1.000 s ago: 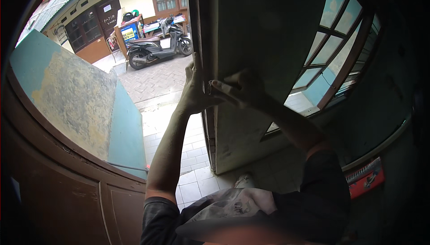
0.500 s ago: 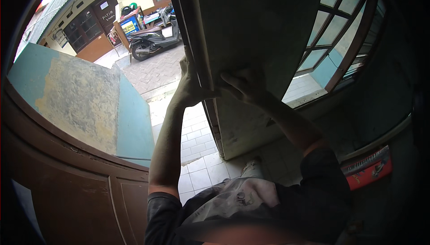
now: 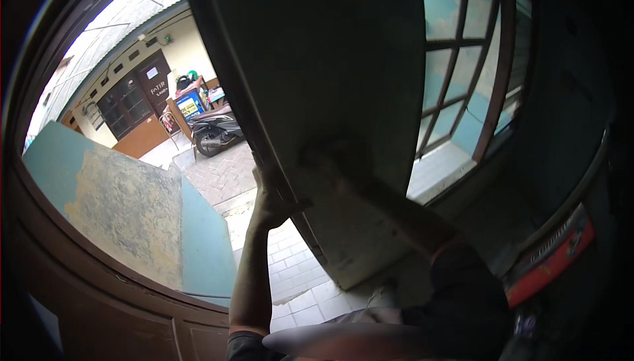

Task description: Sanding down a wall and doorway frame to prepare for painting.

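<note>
Tipped further over in the view than a second ago, the tall dark panel (image 3: 310,57) stands between a mottled blue low wall (image 3: 132,209) and a paned window (image 3: 456,43); past its edge shows part of a parked motorbike (image 3: 216,134). The left hand (image 3: 269,201) is clamped on that edge, thumb across the shadowed face. The right hand (image 3: 338,158), apart from the left, is at that face, too dark to tell whether its fingers are closed.

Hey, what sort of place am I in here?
Likely the entrance of a home, judging by the white floor tiles, the paned window, and the scooter parked outside.
</note>
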`<action>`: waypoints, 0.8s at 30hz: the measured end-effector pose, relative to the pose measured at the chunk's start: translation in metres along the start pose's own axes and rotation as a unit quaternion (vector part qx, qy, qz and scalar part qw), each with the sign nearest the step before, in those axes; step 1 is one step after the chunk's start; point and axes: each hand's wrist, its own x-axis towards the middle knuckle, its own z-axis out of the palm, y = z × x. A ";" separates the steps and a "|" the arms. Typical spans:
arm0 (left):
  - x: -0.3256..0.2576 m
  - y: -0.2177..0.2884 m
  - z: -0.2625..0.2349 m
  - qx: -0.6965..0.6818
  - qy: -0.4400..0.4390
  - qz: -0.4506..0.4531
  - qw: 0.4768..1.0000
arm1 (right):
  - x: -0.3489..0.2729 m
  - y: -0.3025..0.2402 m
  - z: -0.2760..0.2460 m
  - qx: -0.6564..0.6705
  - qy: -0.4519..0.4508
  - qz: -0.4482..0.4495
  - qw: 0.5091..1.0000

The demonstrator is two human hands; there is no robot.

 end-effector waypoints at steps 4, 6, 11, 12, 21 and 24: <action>0.010 -0.009 -0.001 -0.038 0.036 0.017 0.998 | 0.063 0.059 -0.065 0.040 0.272 0.164 0.947; 0.013 -0.009 0.004 0.018 0.031 0.056 0.998 | 0.072 0.036 -0.043 0.129 0.426 0.302 0.843; -0.001 -0.022 -0.001 0.020 0.023 0.053 0.998 | -0.044 -0.047 0.077 0.314 0.102 0.263 0.906; 0.004 -0.019 -0.005 0.078 0.043 0.098 0.991 | -0.071 0.000 0.107 0.063 0.247 0.152 0.955; 0.003 -0.028 0.000 -0.085 -0.014 -0.064 0.994 | -0.027 -0.028 0.046 0.065 0.315 0.234 0.918; -0.008 -0.031 0.006 -0.058 0.047 0.026 0.997 | -0.080 -0.022 0.091 0.014 0.197 0.052 0.979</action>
